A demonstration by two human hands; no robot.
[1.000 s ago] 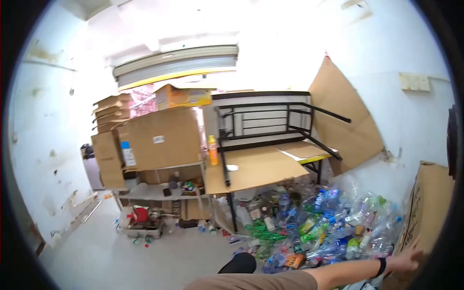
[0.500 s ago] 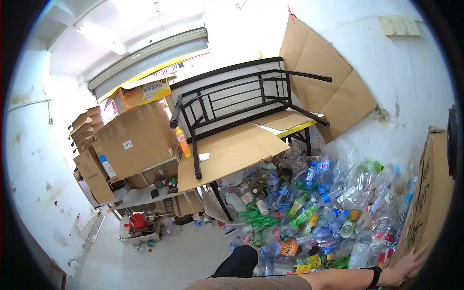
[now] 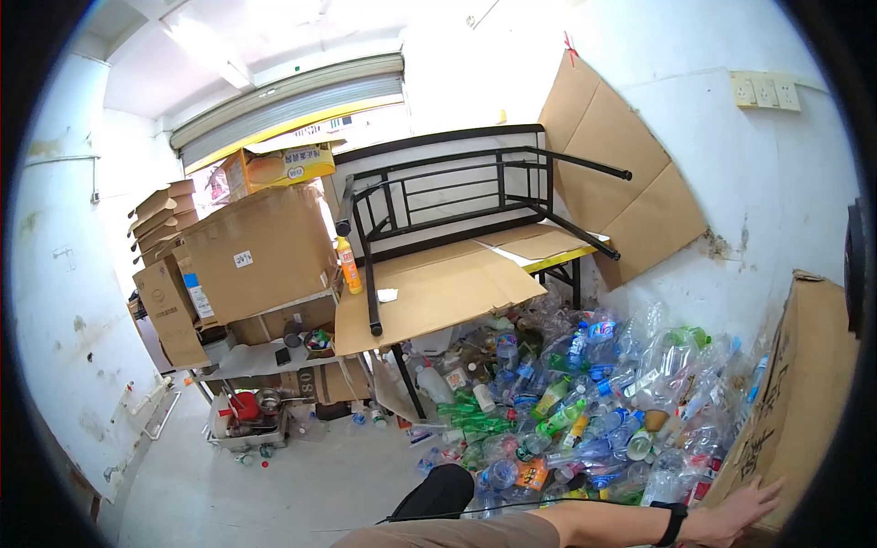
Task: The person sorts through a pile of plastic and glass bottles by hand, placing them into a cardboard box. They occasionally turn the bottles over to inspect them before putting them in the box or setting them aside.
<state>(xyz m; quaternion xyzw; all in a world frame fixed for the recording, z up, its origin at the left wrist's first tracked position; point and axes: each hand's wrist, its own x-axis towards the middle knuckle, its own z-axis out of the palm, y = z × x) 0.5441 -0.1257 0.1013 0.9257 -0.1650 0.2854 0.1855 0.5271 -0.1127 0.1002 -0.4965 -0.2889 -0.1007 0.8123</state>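
Observation:
My right hand (image 3: pixel 738 513) is at the bottom right, fingers spread, lying against the lower part of a large upright cardboard piece (image 3: pixel 787 384) with dark writing. A black band is round the wrist. Left of this hand, a heap of plastic bottles (image 3: pixel 585 425), clear, green and blue, covers the floor up to the wall. My left hand is out of view. A bent knee in black (image 3: pixel 438 498) shows at the bottom centre, beside the bottles.
A folding table (image 3: pixel 438 196) lies on its side on a cardboard-covered table (image 3: pixel 438 297), near an orange bottle (image 3: pixel 348 265). Large boxes (image 3: pixel 265 256) stand left, above a crate of pans (image 3: pixel 247 434). Flat cardboard (image 3: pixel 630 164) leans on the right wall.
The view has shifted slightly. My right hand has moved a little left in the picture, and its fingers now show more clearly spread on the cardboard.

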